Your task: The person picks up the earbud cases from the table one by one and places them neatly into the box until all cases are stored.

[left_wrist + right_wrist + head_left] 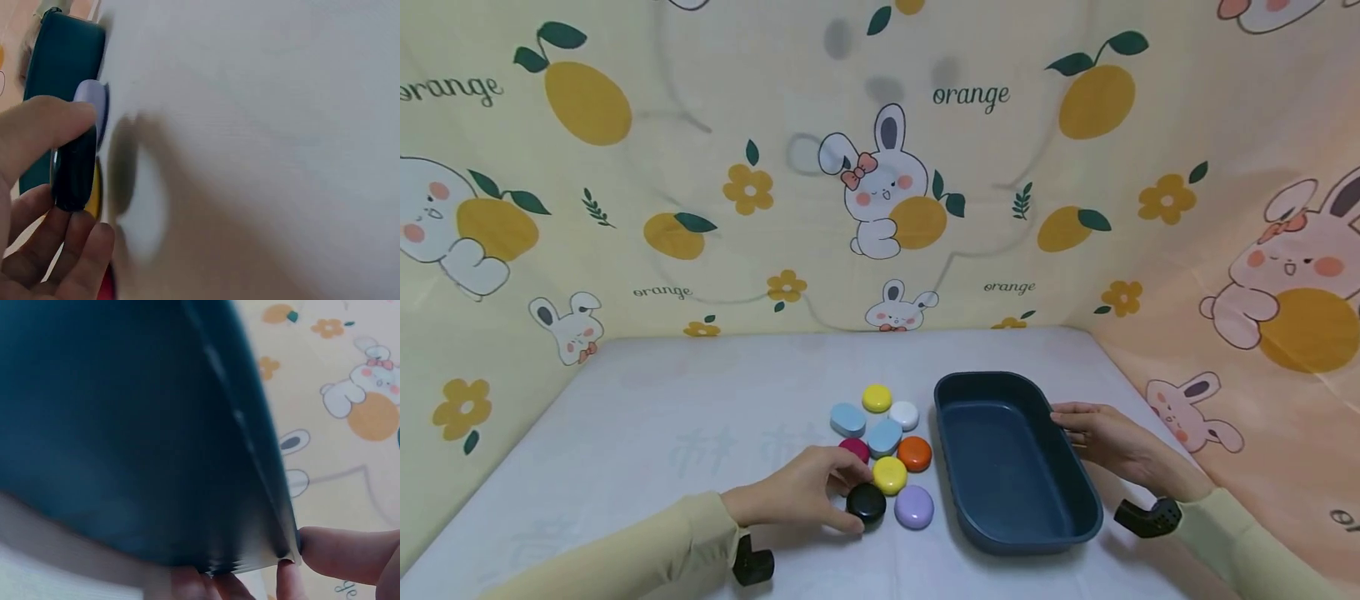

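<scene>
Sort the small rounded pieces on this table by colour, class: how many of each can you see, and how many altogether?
Yellow pieces: 2
Light blue pieces: 2
White piece: 1
Dark red piece: 1
Orange piece: 1
Black piece: 1
Lilac piece: 1
Total: 9

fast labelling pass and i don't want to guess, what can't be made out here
Head view: part of the glossy crimson round piece, behind the left hand.
Left wrist view: part of a glossy yellow round piece, behind the glossy black round piece and that hand.
Right wrist view: part of the dark blue rounded-rectangular tray, blurred and cut off by top and left edges.
</scene>
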Motion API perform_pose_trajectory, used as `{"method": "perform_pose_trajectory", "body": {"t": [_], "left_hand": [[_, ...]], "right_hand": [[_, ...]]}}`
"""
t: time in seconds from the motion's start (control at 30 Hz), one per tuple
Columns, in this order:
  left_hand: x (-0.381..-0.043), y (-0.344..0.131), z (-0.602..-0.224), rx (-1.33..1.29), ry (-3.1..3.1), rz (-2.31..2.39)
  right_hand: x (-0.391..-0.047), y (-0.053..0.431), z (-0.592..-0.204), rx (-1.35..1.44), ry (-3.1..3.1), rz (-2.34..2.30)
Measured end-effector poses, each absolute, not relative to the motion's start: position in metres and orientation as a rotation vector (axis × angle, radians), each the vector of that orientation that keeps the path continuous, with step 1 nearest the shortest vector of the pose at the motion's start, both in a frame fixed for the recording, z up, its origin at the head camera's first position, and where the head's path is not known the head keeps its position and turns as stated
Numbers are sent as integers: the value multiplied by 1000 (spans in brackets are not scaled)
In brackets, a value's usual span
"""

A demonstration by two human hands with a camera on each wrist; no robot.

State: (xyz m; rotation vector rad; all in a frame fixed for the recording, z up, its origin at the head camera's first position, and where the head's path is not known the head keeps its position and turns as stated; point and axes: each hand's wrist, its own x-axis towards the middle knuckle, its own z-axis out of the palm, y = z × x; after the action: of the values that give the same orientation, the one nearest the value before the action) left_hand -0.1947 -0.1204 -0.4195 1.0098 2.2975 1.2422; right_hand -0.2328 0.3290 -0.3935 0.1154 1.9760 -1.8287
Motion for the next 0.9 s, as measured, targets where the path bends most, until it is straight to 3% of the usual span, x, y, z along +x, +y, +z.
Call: {"method": "perform_pose_trajectory", "body": {"t": [0.57, 0.9], "left_hand": [[-205, -85, -373, 1218, 2359, 1395], [-228, -55, -361, 1270, 2419, 1435]], "right_hand": [[-237, 337, -401, 77, 1809, -1901], [-238, 335, -400, 97, 1791, -1928]]}}
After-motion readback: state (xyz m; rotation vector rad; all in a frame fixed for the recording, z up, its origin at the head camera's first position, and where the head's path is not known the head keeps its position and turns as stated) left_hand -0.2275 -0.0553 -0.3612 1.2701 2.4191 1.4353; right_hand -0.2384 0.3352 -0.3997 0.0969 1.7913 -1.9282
